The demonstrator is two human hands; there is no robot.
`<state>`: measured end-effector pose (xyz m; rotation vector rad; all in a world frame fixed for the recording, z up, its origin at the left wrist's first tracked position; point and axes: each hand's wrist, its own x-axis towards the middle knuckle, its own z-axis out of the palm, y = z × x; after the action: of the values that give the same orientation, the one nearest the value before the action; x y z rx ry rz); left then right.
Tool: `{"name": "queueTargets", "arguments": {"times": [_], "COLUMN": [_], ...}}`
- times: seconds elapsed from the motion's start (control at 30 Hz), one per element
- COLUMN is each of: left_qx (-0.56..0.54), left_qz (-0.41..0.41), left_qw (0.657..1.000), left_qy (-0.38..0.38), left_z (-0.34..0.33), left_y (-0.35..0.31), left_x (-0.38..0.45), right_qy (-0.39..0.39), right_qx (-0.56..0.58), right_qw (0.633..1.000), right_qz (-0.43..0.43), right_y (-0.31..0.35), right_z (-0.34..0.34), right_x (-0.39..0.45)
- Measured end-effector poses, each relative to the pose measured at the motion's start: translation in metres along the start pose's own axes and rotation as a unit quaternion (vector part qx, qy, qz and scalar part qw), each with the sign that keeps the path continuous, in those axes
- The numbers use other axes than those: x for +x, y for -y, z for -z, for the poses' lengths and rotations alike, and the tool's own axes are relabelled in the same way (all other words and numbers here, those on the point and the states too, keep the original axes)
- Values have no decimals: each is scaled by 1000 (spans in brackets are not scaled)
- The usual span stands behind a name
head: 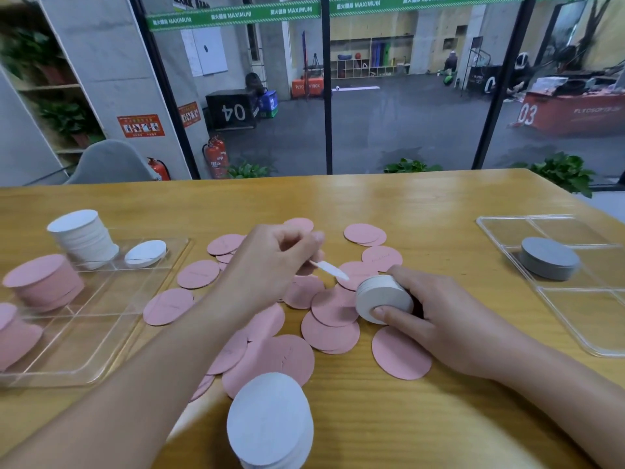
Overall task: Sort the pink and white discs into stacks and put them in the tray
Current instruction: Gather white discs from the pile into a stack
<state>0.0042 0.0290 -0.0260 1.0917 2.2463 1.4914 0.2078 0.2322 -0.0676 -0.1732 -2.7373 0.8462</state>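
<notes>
Your left hand (270, 255) is raised over the middle of the yellow wooden table (422, 204), fingers curled, pinching a single thin white round disc (329, 268) by one edge so that it tilts down toward your other hand. Your right hand (436, 319) rests on the table with thumb and fingers wrapped round a short stack of white discs (382, 297), which is held on its side with the flat face turned toward you. The pinched disc's free edge is just beside the top of that stack; whether they touch cannot be settled from this angle. Loose pink round discs (331, 330) lie scattered and overlapping on the table beneath and around both hands. A further stack of white discs (270, 421) stands at the near edge, close to the camera and partly blurred. On your left sits a clear plastic compartment tray (101, 333): its far compartments hold a tall white stack (83, 236) and, just beside it, a lone white disc (146, 252) lying tilted; nearer compartments hold a pink stack (44, 282) and more pink discs (13, 333) at the frame's left edge. On your right lies a second clear compartment tray (575, 319), with a grey round stack (549, 258) in one of its middle compartments. Potted green plants (561, 170) stand beyond the table's far edge.
</notes>
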Motion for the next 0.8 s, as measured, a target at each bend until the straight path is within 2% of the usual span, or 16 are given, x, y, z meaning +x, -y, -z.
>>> {"name": "queueTargets", "arguments": {"times": [0.47,0.67,0.8], "left_qx": [-27,-12,-20], "left_qz": [-23,-86,-80], "left_qw": [999,993,987], "left_qy": [13,83,135], "left_z": [-6,-15,-18], "left_y": [17,11,14], "left_x": [-15,-18,-16], "right_qy": [0,-52,-56], "right_qx": [13,45,7], "right_qw": [1000,998,998], "right_qz": [-10,-13,-11], "right_y": [1,5,9], "right_z": [0,-2,-10], "right_x": [0,2,5]}}
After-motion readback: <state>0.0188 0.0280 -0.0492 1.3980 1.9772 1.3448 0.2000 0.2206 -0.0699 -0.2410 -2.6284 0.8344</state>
